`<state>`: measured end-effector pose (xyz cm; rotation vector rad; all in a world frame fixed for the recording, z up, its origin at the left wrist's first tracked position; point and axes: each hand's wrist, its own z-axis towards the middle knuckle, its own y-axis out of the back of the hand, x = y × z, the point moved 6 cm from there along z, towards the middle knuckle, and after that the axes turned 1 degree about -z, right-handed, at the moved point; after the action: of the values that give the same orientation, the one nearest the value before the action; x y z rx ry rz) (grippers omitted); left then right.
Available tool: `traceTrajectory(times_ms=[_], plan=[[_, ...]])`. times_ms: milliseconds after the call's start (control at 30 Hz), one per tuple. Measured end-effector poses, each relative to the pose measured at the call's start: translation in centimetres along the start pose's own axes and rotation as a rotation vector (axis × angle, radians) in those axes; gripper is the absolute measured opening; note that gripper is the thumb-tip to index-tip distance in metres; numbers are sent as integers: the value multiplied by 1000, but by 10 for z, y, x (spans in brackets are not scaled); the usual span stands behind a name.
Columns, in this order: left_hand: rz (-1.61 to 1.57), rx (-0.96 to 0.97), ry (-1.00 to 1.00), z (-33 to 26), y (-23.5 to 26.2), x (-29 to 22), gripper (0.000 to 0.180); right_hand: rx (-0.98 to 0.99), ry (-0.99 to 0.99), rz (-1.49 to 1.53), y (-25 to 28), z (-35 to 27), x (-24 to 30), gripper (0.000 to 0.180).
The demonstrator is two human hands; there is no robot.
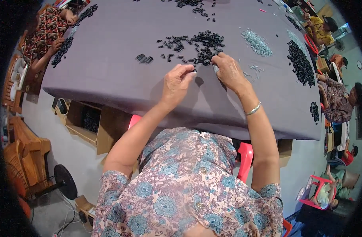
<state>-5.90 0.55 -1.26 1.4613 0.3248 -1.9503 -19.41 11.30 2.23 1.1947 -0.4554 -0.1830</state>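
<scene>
My left hand is closed in a pinch on a small black plastic piece, mostly hidden by the fingertips. A little to its right, my right hand bends over the near edge of a loose pile of small black cylindrical pieces. Its fingers are drawn together. Something pale shows at its thumb side, too small to name. Left of the pile, a few black pieces lie side by side in a short row. To the right are a heap of small silvery pins and a few scattered pins.
A grey cloth covers the table. More black pieces lie at the right edge, where people sit. Another person's hand works over black pieces at the left edge. An open cardboard box stands below the table, near a fan.
</scene>
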Motion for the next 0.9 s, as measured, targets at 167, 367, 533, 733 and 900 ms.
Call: traceTrajectory(times_ms=[167,367,533,733,900], plan=[[-49,26,17,1,-3,3,15,43,28,-27,-3,6,1,14],[-76,34,37,0,-6,5,17,38,-5,-4,-5,7,2,13],[-82,40,25,-2,-7,4,16,101,-31,-27,-5,6,4,13],[-129,75,44,-2,-10,-1,15,73,-322,862,-12,-16,-1,7],[-282,130,65,-7,-17,-1,15,31,-524,1729,-31,-32,14,4]])
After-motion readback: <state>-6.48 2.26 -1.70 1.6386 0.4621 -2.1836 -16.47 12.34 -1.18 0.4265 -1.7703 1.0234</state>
